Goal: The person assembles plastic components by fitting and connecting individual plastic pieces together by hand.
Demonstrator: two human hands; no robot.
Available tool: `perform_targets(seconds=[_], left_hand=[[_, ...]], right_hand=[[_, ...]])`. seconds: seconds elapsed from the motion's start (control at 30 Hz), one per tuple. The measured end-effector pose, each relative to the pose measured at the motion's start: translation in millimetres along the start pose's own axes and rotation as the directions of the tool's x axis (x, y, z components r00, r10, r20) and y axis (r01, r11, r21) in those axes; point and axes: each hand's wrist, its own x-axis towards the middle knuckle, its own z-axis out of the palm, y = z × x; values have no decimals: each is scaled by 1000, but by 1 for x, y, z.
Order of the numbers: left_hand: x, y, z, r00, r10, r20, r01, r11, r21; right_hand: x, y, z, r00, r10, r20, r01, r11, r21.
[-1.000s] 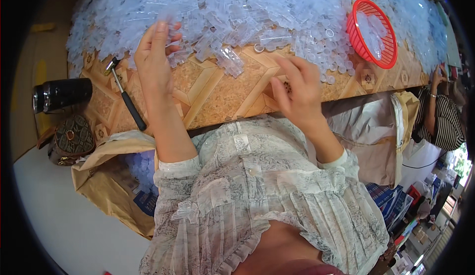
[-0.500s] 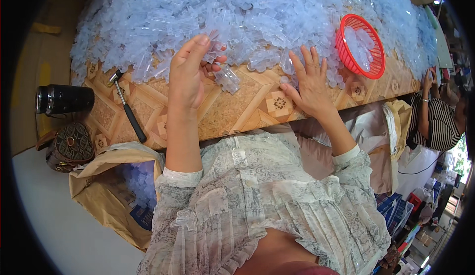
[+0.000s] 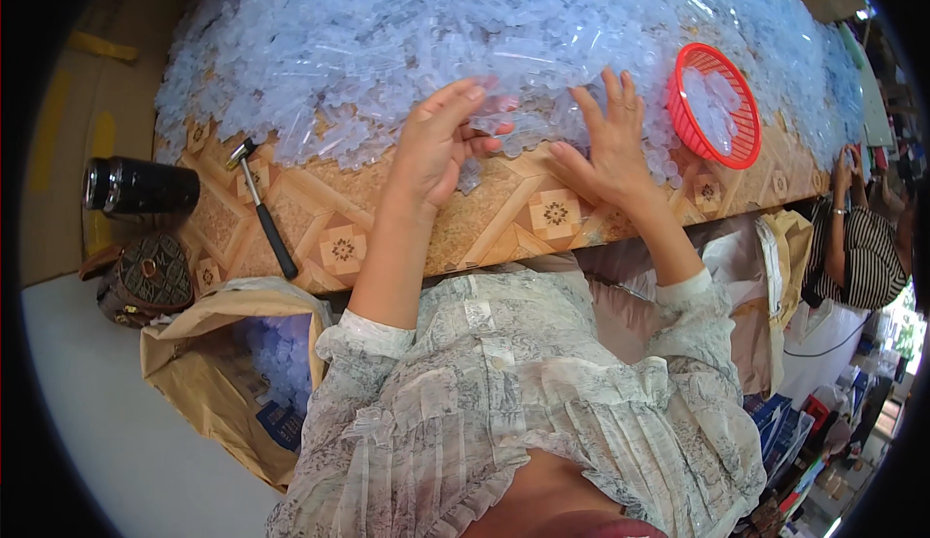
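A large heap of clear, bluish plastic pieces (image 3: 387, 44), many of them thin strips or tubes, covers the far part of the table. My left hand (image 3: 438, 146) is at the heap's near edge, its fingers curled around a few clear plastic pieces (image 3: 509, 137). Their see-through outlines blend with the heap, so their exact shape is hard to make out. To the right, my right hand (image 3: 616, 155) has its fingers spread at the edge of the heap, palm down. Small round clear pieces (image 3: 661, 162) lie just beside it.
A red plastic basket (image 3: 676, 117) with clear pieces stands at right. On the left are a hammer (image 3: 263, 211), a black flask (image 3: 145, 185) and a patterned bag (image 3: 150, 276). A brown paper sack (image 3: 184, 373) opens below the table's edge. Another person (image 3: 867, 257) sits far right.
My left hand has moved right, toward my right hand, with its clear pieces. The right hand has shifted slightly, fingers still spread. The whole view has moved a little.
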Motion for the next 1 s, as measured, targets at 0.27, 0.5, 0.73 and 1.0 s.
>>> perform_targets(seconds=[0.27,0.5,0.73,1.0], left_hand=[[-2,1,-7,999,17,38,-17,1000,-18],[-10,3,-15,998,68,14,-68,997,25],[-17,-5,-17,997,61,57,-59,997,-42],[-29,0,-11,997,-38,64,37,999,21]], right_hand=[[-11,-14,-22,989,8,-149,4,997,79],[-5,-50,-12,972,198,-125,-137,914,383],[25,-85,-2,939,326,110,-250,427,869],[30,-88,0,846,195,496,-494,-62,867]])
